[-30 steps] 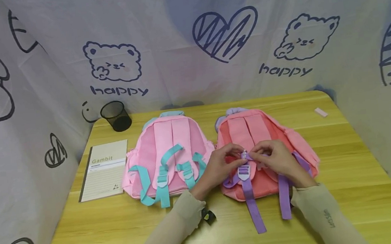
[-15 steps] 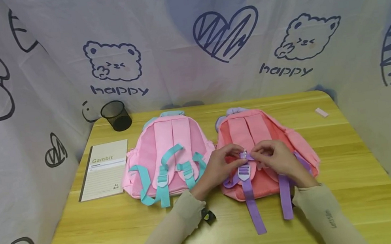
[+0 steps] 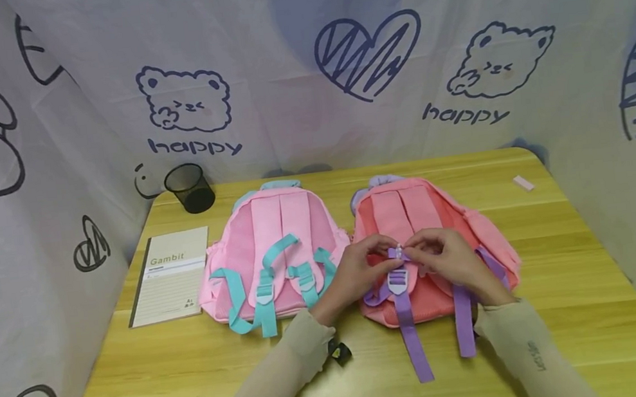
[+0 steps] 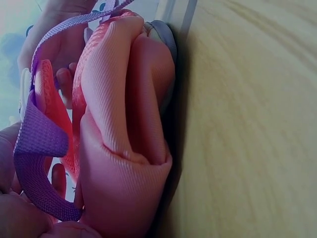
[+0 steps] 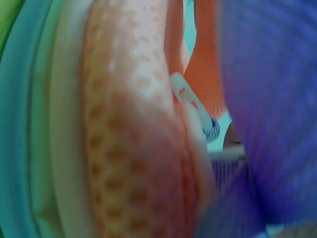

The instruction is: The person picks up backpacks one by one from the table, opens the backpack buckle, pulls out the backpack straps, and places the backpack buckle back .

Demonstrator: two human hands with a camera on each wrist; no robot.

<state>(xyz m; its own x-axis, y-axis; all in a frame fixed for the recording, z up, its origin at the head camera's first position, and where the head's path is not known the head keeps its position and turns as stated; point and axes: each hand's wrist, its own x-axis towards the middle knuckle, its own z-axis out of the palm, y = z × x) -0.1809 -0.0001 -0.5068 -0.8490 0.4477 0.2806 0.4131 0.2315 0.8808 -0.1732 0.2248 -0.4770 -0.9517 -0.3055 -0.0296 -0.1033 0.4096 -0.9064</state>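
Note:
A coral backpack lies back side up, its purple straps hanging toward the table's front. Over its lower middle, my left hand and right hand meet at a short purple strap piece with a small whitish fitting. The fingertips of both hands pinch there; exactly which part each grips is partly hidden. Just below sits a white strap buckle. In the left wrist view a purple strap loops beside the bag's side pocket. Purple webbing blurs the right wrist view.
To the left lies a pink backpack with teal straps. Beyond it are a notebook and a black mesh pen cup. A small pale pink piece rests at the back right of the wooden table.
Between my fingertips, the purple strap piece shows a little more on the left of the whitish fitting. My right fingers have shifted slightly left. Both backpacks stay where they were.

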